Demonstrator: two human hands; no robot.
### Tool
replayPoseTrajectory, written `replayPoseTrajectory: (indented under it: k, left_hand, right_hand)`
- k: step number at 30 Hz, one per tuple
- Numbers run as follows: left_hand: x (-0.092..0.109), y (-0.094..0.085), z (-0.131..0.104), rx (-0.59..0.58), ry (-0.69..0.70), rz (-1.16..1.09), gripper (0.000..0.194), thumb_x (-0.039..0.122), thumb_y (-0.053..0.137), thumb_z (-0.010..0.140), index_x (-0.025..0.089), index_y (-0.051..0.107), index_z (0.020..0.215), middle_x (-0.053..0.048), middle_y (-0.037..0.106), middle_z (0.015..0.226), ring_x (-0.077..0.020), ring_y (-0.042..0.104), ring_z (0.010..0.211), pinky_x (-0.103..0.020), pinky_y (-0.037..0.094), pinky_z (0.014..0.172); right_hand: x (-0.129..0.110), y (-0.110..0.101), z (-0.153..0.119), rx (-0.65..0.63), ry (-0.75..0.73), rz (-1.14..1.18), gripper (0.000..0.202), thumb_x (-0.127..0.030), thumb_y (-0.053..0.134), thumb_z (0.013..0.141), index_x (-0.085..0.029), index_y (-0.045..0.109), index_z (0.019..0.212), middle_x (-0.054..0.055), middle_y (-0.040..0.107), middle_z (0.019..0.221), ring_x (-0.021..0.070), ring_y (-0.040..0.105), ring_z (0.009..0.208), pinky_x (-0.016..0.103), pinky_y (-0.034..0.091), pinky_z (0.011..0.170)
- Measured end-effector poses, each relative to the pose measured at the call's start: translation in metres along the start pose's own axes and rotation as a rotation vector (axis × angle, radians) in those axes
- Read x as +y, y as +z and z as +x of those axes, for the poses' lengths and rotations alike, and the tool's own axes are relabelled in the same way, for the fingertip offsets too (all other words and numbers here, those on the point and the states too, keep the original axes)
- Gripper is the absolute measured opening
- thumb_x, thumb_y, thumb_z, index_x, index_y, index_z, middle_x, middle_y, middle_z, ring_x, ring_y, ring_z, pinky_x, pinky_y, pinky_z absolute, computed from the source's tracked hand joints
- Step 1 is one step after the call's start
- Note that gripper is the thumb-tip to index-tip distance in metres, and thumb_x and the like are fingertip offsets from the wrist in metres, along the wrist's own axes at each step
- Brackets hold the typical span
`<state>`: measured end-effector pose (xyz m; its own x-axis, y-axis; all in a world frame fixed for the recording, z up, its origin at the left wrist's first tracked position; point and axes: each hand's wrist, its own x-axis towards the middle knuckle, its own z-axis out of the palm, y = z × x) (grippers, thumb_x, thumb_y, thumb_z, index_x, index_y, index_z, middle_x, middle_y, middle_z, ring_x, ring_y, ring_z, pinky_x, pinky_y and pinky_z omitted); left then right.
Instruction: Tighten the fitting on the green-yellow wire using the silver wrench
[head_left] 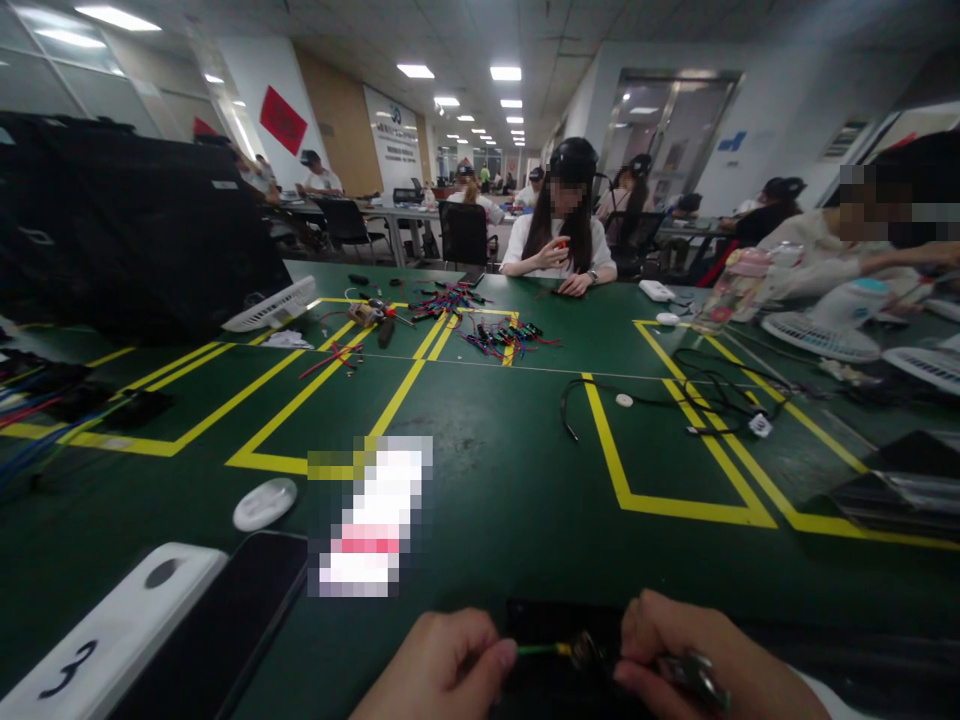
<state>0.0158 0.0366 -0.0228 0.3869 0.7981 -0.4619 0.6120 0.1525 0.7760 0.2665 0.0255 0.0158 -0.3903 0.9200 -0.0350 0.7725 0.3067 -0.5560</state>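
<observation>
**A:** What are the hands doing at the near edge?

**B:** The left hand (442,665) has its fingers pressed together, pinching the end of a thin green wire (541,649). The wire runs across the small gap to the right hand (701,660), which is curled closed around a metal tool (694,675); a dark tip shows where the wire meets it. Both hands hover over a black mat (555,620) at the near middle of the green table (510,470).

**A:** Counts?

**B:** One green wire, one tool, two hands. To the near left lie one black phone (225,620), one white box marked "3" (112,630) and one round white disc (264,503). Far across the table there are two loose heaps of coloured wires (480,320). Right of the middle sits one black cable (675,395) beside a small white button (624,400). Two white fans (817,335) stand at the far right, and one person in white (561,240) sits opposite.

**A:** Anything unclear?

**B:** Both wrists are cut off by the lower edge, and the tool is mostly hidden inside the fist, so I cannot tell its kind. A pixelated patch (375,520) covers something just beyond the phone. The wire heaps are too tangled to count single strands.
</observation>
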Motion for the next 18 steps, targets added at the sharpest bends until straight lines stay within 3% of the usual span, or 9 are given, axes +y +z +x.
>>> replayPoseTrajectory:
  k: [6, 14, 18]
  left_hand:
    - [-0.003, -0.001, 0.005, -0.059, -0.031, -0.069, 0.034, 0.043, 0.041, 0.091, 0.018, 0.052, 0.070, 0.005, 0.049, 0.056, -0.0089, 0.043, 0.046, -0.017, 0.027, 0.040]
    - [-0.005, 0.003, 0.007, -0.070, -0.111, -0.175, 0.034, 0.045, 0.041, 0.091, 0.018, 0.053, 0.073, 0.005, 0.046, 0.055, -0.0077, 0.038, 0.042, -0.015, 0.023, 0.035]
    - [-0.007, 0.004, 0.008, -0.072, -0.122, -0.192, 0.036, 0.048, 0.041, 0.090, 0.019, 0.052, 0.073, 0.006, 0.046, 0.054, -0.0076, 0.037, 0.041, -0.016, 0.023, 0.035]
  right_hand:
    - [0.006, -0.005, 0.005, -0.119, -0.094, -0.009, 0.009, -0.016, 0.062, 0.079, -0.022, 0.060, 0.073, 0.000, 0.067, 0.071, 0.0172, 0.061, 0.061, 0.025, 0.047, 0.055]
    - [0.004, -0.021, 0.019, -0.217, -0.258, 0.066, 0.007, -0.019, 0.061, 0.083, -0.022, 0.059, 0.078, -0.003, 0.066, 0.075, 0.0141, 0.060, 0.068, 0.024, 0.044, 0.062]
    - [0.006, -0.022, 0.016, -0.181, -0.219, 0.073, 0.006, -0.021, 0.061, 0.082, -0.023, 0.058, 0.077, -0.002, 0.064, 0.073, 0.0150, 0.057, 0.065, 0.025, 0.043, 0.060]
